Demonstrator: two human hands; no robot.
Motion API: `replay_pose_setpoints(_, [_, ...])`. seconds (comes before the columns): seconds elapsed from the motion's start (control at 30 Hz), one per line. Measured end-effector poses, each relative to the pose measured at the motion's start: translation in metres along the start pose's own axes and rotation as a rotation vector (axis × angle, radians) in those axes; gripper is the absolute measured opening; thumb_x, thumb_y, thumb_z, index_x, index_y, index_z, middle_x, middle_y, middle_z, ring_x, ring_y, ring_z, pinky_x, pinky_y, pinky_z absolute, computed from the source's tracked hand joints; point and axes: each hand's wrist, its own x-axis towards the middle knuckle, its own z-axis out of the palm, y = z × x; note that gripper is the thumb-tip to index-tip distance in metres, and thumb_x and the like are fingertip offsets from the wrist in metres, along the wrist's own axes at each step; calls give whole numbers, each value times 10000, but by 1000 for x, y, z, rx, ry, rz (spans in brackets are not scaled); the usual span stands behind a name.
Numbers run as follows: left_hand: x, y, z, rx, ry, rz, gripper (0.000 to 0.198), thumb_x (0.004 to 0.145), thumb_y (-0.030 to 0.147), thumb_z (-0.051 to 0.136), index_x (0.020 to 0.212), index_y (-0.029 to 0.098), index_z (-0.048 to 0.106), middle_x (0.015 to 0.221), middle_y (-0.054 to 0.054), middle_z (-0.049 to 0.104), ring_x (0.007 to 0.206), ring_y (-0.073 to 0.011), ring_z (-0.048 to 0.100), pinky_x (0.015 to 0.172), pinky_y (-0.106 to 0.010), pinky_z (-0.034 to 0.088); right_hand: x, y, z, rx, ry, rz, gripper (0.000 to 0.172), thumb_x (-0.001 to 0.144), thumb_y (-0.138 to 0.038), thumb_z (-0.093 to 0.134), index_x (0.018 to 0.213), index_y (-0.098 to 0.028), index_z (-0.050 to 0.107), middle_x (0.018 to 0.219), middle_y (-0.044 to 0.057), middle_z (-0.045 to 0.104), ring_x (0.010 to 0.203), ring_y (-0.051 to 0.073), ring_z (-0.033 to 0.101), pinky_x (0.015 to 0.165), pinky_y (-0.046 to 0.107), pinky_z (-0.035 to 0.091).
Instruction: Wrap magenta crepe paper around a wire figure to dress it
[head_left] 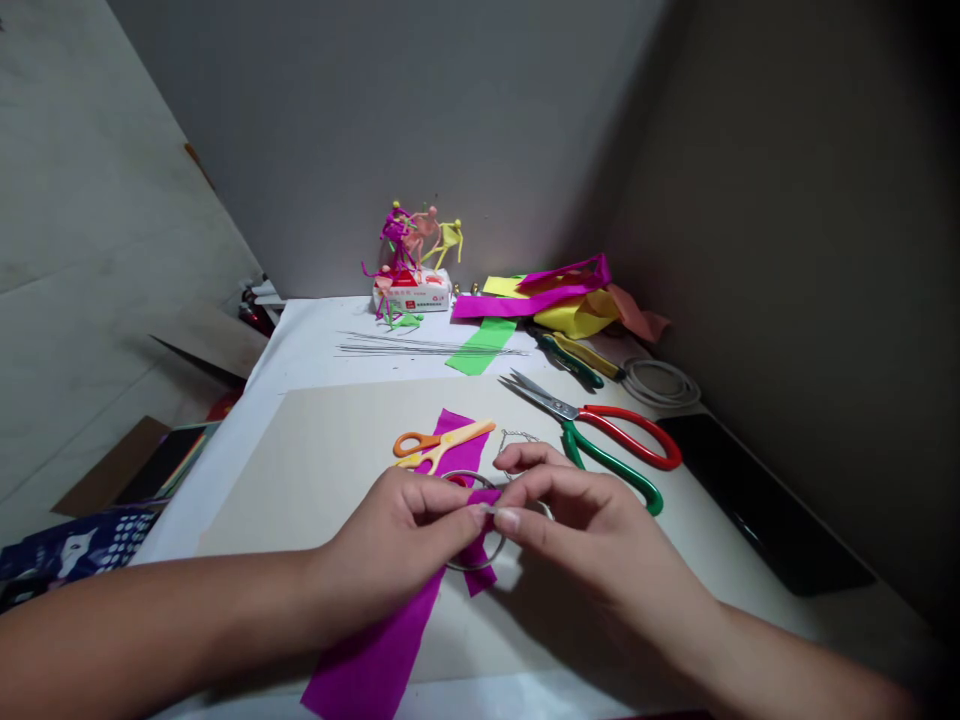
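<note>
Between the fingertips of my left hand [409, 525] and my right hand [592, 525] is a short purple paper strip [481, 578], its lower end hanging down. Both hands are closed in a pinch, thumbs nearly meeting at a tiny pale bit. Behind the strip shows a round ring [456, 568] with some red inside, partly covered by my fingers. A longer purple paper strip [367, 655] runs beneath my left hand. Just beyond lie small orange and yellow scissors [446, 440]. A twisted wire piece [517, 436] lies beside my right fingers.
Large scissors [577, 412] with red and green handles lie at right, near a black phone-like slab [757, 500]. Farther back are pliers [574, 360], a wire coil [660, 385], coloured paper strips [555, 300], straight wires [405, 347] and small paper figures [420, 235] around a box [420, 292].
</note>
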Motion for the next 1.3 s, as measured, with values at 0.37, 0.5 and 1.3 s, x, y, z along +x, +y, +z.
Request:
replay_pose_setpoints(0.37, [-1,-1,4,132,45,76,337,856,341,546,700,94,715,627,-37,620,597,-127,510,574,-246,394,2,8,8,388,-28,154,137,686,-230,768,674,-169,646,735,-5,603,691,119,535,674,273,430])
replay_pose_setpoints(0.5, [-2,-2,5,206,57,142,336,869,316,528,688,102,714,639,-43,631,606,-131,519,582,-245,405,2,11,11,407,-16,139,162,677,-231,769,650,-163,625,727,-11,582,678,116,520,674,279,413])
replay_pose_setpoints(1.3, [-5,-12,7,532,114,422,287,861,194,501,651,162,693,594,-44,601,636,-161,578,638,-259,461,0,10,14,420,-7,124,227,658,-208,767,606,-164,551,732,-19,562,677,105,500,671,262,398])
